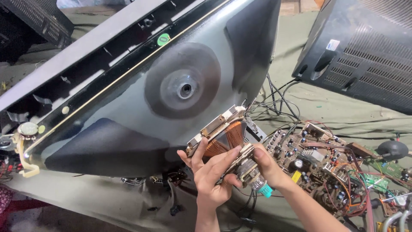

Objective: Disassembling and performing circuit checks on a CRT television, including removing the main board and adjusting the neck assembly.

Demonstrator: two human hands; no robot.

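Note:
A grey picture tube in a black television frame lies tilted across the view, its round anode cup facing me. At the tube's neck sits a deflection yoke with copper windings and a cream plastic collar. My left hand presses its fingers against the copper windings from below. My right hand grips the rear of the yoke around the glass neck, whose teal-tipped end sticks out beneath it.
A brown circuit board with many parts and coloured wires lies at right. A black television back cover stands at upper right. Black cables trail over the green cloth. A small speaker hangs at the frame's left.

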